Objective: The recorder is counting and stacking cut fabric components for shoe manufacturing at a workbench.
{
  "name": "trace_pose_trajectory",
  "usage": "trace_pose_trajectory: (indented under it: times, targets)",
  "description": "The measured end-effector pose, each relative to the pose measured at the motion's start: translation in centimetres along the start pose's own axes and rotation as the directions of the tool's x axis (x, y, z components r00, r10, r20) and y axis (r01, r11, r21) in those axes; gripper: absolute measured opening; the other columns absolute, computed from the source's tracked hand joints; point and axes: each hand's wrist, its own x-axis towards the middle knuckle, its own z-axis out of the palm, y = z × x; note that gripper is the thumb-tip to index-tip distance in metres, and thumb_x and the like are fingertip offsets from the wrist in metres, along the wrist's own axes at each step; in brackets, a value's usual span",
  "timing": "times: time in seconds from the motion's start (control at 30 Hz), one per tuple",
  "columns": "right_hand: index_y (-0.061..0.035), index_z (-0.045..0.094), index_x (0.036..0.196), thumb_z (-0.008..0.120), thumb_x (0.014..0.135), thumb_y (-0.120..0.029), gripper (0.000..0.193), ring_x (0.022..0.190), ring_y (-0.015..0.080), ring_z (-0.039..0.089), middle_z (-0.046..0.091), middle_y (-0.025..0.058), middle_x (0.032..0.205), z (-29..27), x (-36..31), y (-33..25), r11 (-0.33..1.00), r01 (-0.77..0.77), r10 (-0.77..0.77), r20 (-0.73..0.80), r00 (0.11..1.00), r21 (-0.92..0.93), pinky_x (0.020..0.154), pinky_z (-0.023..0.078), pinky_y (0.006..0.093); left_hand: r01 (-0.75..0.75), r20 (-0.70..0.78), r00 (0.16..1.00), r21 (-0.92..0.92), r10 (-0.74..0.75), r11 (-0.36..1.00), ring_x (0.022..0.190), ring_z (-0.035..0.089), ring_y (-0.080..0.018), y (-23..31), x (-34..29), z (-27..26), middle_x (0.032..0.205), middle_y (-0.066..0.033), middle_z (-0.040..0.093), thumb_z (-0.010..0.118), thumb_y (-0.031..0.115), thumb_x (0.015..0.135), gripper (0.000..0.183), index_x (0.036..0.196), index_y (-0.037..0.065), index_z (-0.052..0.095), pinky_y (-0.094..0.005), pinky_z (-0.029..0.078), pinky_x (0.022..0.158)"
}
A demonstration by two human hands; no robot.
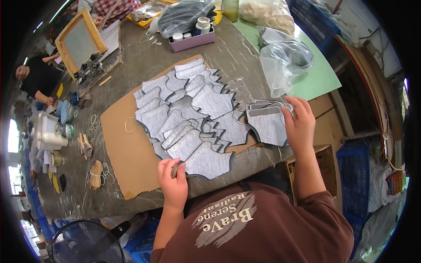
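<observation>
Overlapping grey cut pieces [213, 101], with curved outlines, dark edges and some toothed sides, lie spread over a brown cardboard sheet [127, 153]. At the right, a small bunch of similar grey cut pieces [266, 126] is gripped at its right edge by my right hand [301, 122], thumb and fingers closed on it. My left hand [173, 182] is at the near left corner of the spread, beside the nearest grey piece [208, 161]. Its fingers are curled toward the thumb around something small and brownish that I cannot make out.
A purple box [193, 41] with jars stands at the far side, near a clear plastic bag [287, 63] on a green board [322, 81]. Left are rubber bands, a wooden frame [81, 44] and a co-worker [37, 79]. A black fan [87, 243] stands below the table edge.
</observation>
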Motion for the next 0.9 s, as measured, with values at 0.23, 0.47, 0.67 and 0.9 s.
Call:
trace_pose_trajectory:
  times: [0.23, 0.47, 0.67, 0.9]
  targets:
    - [-0.0028, 0.065, 0.084, 0.067, 0.077, -0.003, 0.008, 0.069, 0.0236, 0.062, 0.064, 0.0091, 0.078, 4.5, -5.8, -8.6, 0.768, -0.070, -0.394, 0.556, 0.732, 0.636, 0.061, 0.049, 0.0312, 0.253, 0.320, 0.945, -0.583, -0.068, 0.772, 0.066, 0.043, -0.0112, 3.2, 0.3, -0.6, 0.088, -0.0064, 0.044, 0.047, 0.069, 0.081, 0.086, 0.122, -0.006, 0.046, -0.0218, 0.038, 0.059]
    - [-0.0025, 0.065, 0.079, 0.066, 0.077, -0.005, 0.003, 0.068, 0.0265, 0.063, 0.064, 0.0108, 0.075, 7.0, -7.1, -10.2, 0.719, -0.162, -0.439, 0.622, 0.648, 0.676, 0.061, 0.050, 0.0337, -0.111, 0.202, 0.968, -0.177, 0.147, 0.978, 0.073, 0.040, -0.0186, 3.6, 0.9, -0.5, 0.086, -0.0088, 0.041, 0.040, 0.078, 0.074, 0.097, 0.124, -0.005, 0.045, -0.0304, 0.037, 0.063]
    - [-0.0012, 0.065, 0.078, 0.066, 0.076, -0.005, 0.004, 0.065, 0.0254, 0.062, 0.064, 0.0114, 0.074, 6.7, -7.0, -10.2, 0.722, -0.211, -0.409, 0.652, 0.638, 0.659, 0.059, 0.048, 0.0321, -0.129, 0.207, 0.964, -0.179, 0.165, 0.975, 0.070, 0.042, -0.0176, 3.4, 0.6, -0.3, 0.087, -0.0090, 0.043, 0.044, 0.076, 0.074, 0.096, 0.124, -0.005, 0.045, -0.0295, 0.038, 0.060]
    - [0.0001, 0.065, 0.079, 0.063, 0.078, -0.002, 0.004, 0.069, 0.0119, 0.062, 0.065, 0.0049, 0.075, 7.2, -7.0, -10.0, 0.532, -0.638, -0.324, 0.830, 0.455, 0.557, 0.063, 0.048, 0.0257, 0.220, 0.311, 0.950, -0.593, -0.032, 0.775, 0.073, 0.045, -0.0117, 2.7, -0.8, 0.0, 0.093, -0.0054, 0.045, 0.055, 0.068, 0.077, 0.087, 0.121, -0.007, 0.047, -0.0238, 0.038, 0.060]
